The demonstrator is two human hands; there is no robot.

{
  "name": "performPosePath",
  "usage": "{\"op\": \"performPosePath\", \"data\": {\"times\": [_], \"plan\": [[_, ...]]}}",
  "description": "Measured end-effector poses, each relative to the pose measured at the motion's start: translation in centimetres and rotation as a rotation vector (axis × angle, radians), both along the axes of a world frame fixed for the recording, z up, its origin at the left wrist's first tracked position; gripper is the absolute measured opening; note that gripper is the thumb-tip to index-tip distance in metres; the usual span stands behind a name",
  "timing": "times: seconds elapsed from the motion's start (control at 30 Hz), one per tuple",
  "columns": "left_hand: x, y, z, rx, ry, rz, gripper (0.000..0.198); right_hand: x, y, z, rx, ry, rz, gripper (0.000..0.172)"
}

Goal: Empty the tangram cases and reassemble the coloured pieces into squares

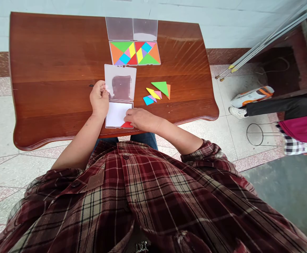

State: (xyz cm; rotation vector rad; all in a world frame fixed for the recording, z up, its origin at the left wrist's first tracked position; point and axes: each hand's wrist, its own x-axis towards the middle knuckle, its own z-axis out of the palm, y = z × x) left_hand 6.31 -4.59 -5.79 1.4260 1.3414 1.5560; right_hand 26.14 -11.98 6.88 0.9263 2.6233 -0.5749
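A clear plastic tangram case (119, 114) lies open on the table before me, its white bottom showing and its see-through lid (120, 82) folded back. My left hand (100, 98) has its fingers curled closed at the lid's left edge. In the tray's lower right corner sits a red tangram triangle (127, 125), partly covered by the fingertips of my right hand (142, 119). To the right lie loose tangram pieces: a green triangle (161, 87), an orange triangle (168, 92), a yellow parallelogram (153, 93), a blue square (148, 101), and pink and purple triangles.
Two filled tangram cases (123, 53) with lids open stand side by side at the back of the brown wooden table (56, 70). A seated person's leg (272, 106), a bag (253, 96) and a wire stand (255, 134) are on the right.
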Motion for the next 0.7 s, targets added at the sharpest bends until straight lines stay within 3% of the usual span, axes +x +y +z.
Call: {"op": "performPosePath", "data": {"times": [0.27, 0.4, 0.53, 0.7], "plan": [[0.3, -0.5, 0.9, 0.005, 0.022, 0.027, 0.021, 1.4, -0.3, -0.7, 0.001, 0.245, -0.202, 0.025], [0.3, -0.4, 0.7, 0.016, 0.003, 0.052, 0.022, 4.5, 0.7, -1.4, 0.105, 0.298, -0.511, 0.024], [0.0, -0.2, 0.2, 0.016, -0.026, 0.173, 0.025, 9.1, 2.8, -2.1, 0.269, 0.24, -0.846, 0.029], [-0.3, -0.1, -0.2, 0.066, -0.001, 0.262, 0.022, 12.7, 5.7, -3.4, 0.359, 0.148, -1.056, 0.033]]}}
